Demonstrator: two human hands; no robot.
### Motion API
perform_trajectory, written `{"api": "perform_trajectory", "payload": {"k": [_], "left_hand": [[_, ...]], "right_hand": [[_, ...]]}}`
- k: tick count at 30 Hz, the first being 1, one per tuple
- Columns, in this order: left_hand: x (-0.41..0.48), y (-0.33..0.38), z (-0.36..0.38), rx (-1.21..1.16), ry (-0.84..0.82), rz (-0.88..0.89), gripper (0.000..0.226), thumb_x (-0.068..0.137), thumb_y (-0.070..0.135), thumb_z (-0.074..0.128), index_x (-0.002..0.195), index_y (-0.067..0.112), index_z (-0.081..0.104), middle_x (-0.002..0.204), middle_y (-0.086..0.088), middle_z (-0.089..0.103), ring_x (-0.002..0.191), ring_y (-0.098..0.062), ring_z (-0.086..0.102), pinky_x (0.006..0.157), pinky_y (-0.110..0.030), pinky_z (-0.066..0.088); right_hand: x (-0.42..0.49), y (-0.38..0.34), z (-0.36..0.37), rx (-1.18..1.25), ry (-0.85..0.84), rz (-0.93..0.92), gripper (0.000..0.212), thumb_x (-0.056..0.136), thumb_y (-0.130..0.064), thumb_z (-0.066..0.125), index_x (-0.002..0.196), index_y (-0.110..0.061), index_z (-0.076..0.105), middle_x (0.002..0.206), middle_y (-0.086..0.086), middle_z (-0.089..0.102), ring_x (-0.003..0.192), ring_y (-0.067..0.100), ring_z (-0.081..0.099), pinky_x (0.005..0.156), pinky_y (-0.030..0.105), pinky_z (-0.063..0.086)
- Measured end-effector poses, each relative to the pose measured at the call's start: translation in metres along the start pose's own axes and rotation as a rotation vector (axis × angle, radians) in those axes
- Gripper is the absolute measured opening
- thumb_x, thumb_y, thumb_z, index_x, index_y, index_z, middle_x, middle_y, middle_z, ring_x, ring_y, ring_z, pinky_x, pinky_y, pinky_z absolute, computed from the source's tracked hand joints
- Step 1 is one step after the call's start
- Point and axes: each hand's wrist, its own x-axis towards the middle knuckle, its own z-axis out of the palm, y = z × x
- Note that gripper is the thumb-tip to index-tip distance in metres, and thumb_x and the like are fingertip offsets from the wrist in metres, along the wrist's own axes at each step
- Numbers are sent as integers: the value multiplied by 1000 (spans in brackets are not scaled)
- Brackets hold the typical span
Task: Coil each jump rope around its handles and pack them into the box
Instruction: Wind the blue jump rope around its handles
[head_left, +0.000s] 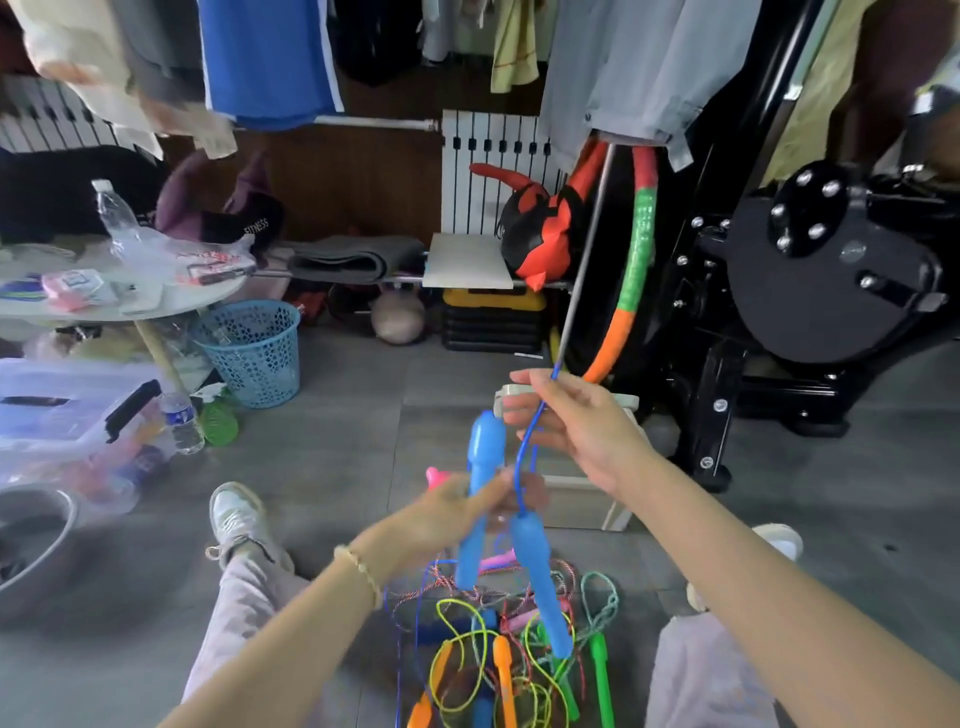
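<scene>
My left hand (457, 512) grips two light blue jump rope handles (480, 499) together, one pointing up, the other hanging down towards the floor. My right hand (566, 421) pinches the thin blue rope (527, 447) above them and holds it up taut. Below lies a tangled pile of jump ropes (498, 639) with orange, green, pink and blue handles and yellow, green and braided cords. An open beige box (582, 493) stands on the floor just behind my hands, partly hidden by them.
I sit on grey floor tiles with my legs spread around the pile. A clear plastic storage bin (67, 421), a blue mesh basket (254, 353) and a round table (104, 296) stand at left. Black exercise equipment (810, 291) and a striped hoop (631, 275) fill the right.
</scene>
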Motion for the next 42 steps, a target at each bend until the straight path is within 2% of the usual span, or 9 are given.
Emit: {"api": "perform_trajectory", "payload": {"k": [6, 11, 16, 22, 25, 27, 32, 36, 42], "left_hand": [[-4, -16, 31, -126, 89, 21, 40, 93, 29, 53, 117, -2, 57, 97, -8, 65, 81, -9, 67, 77, -23, 53], [10, -3, 25, -320, 435, 60, 20, 96, 25, 51, 92, 7, 59, 81, -11, 62, 71, -22, 63, 53, -18, 47], [16, 9, 2, -477, 579, 137, 24, 95, 34, 51, 97, 14, 64, 76, 2, 69, 68, -16, 69, 71, -37, 54], [5, 1, 11, -346, 301, -7, 31, 97, 33, 46, 94, 9, 66, 71, 2, 69, 58, -15, 59, 57, -25, 52], [3, -4, 14, -357, 229, -10, 28, 98, 26, 47, 109, 9, 66, 106, -3, 72, 91, -20, 65, 87, -31, 52], [1, -4, 11, -376, 230, -20, 27, 97, 25, 48, 112, 10, 64, 114, -3, 70, 106, -17, 64, 98, -32, 48], [-10, 2, 4, -345, 152, -78, 48, 84, 31, 60, 122, 3, 56, 114, -9, 69, 105, -24, 66, 101, -46, 46], [-20, 13, 17, -287, -154, -100, 32, 93, 17, 55, 119, 0, 54, 104, -7, 68, 98, -26, 69, 89, -38, 55], [-36, 27, 20, -375, -382, -49, 8, 94, 15, 51, 97, 11, 57, 85, 3, 60, 78, -16, 64, 80, -32, 53]], "right_hand": [[7, 4, -10, 119, 192, 0, 22, 96, -27, 49, 105, -13, 63, 90, 5, 71, 77, 13, 70, 69, 23, 58], [-11, 31, -13, -2, 109, 227, 34, 94, -45, 43, 102, -19, 63, 107, 2, 70, 98, 19, 66, 86, 37, 54], [-62, 68, 5, -239, -136, 201, 15, 94, -25, 52, 94, -18, 64, 85, 0, 70, 71, 8, 64, 67, 20, 50], [-63, 77, 19, -192, 18, 55, 10, 93, -18, 54, 94, -14, 63, 68, 1, 68, 55, 10, 59, 51, 21, 47], [-59, 79, 18, -321, 32, 15, 11, 91, -29, 56, 93, -21, 62, 67, 2, 66, 54, 2, 56, 52, 19, 46], [-59, 84, 11, -449, 44, 18, 39, 81, -60, 54, 86, -23, 63, 70, 1, 67, 56, 4, 58, 58, 23, 47], [-57, 66, -8, -496, 215, -116, 39, 73, -67, 56, 98, -38, 54, 101, -16, 62, 87, -7, 58, 73, 12, 43], [-48, 34, -4, -447, 8, -288, 57, 68, -54, 70, 120, -54, 45, 132, -21, 46, 125, -1, 43, 100, 18, 38], [-47, 11, 11, -374, -163, -352, 52, 58, -38, 79, 107, -33, 62, 117, -13, 61, 112, 12, 56, 96, 28, 46]]}}
